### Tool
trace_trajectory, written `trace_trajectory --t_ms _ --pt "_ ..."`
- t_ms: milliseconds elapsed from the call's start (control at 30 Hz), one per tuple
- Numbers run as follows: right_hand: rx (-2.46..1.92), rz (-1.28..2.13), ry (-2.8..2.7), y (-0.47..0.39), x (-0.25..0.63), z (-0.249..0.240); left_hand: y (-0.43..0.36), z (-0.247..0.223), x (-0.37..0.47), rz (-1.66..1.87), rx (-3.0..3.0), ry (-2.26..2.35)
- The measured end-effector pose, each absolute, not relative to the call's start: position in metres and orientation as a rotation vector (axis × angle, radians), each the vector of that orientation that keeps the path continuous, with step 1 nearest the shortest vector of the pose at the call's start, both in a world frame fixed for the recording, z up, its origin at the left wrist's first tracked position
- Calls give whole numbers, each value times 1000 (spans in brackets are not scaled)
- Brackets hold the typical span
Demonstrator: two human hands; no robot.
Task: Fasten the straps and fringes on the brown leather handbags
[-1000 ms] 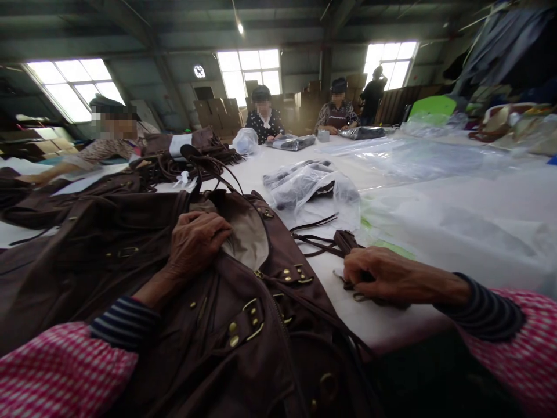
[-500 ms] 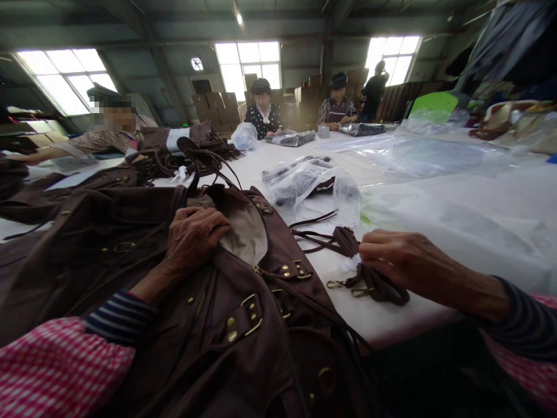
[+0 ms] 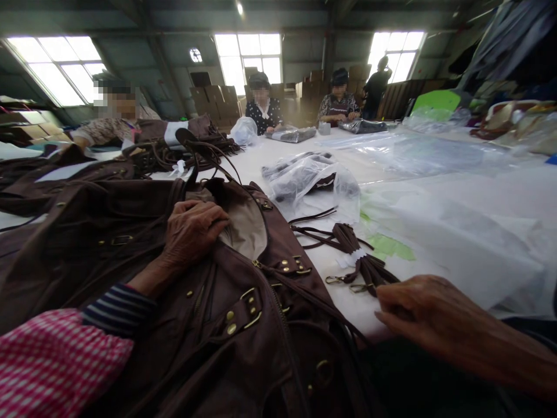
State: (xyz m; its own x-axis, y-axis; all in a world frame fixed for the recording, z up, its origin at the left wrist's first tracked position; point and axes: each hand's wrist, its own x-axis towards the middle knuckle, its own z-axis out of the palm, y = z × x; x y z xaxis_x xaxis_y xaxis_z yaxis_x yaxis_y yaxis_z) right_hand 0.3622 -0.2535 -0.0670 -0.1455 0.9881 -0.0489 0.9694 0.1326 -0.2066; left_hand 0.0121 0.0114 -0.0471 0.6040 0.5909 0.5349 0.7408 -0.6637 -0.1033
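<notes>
Left hand (image 3: pixel 194 229): fingers closed on the brown handbag (image 3: pixel 209 348) at its open edge. Right hand (image 3: pixel 424 305): fingers curled at the near end of the strap bundle (image 3: pixel 366 268); cannot tell if gripping.

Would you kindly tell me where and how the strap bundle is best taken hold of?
I'd pinch the strap bundle across its white band, coming from the right, where the right hand is. The band gathers the folds into a narrow waist, so they would likely lift together; the clasps lie on the side towards the bag.
</notes>
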Motion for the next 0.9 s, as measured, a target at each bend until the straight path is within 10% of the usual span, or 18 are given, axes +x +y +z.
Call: trace_trajectory --t_ms 900 --pt "-2005 -273 -2397 -203 337 -86 13 -49 11 -641 -2481 -1033"
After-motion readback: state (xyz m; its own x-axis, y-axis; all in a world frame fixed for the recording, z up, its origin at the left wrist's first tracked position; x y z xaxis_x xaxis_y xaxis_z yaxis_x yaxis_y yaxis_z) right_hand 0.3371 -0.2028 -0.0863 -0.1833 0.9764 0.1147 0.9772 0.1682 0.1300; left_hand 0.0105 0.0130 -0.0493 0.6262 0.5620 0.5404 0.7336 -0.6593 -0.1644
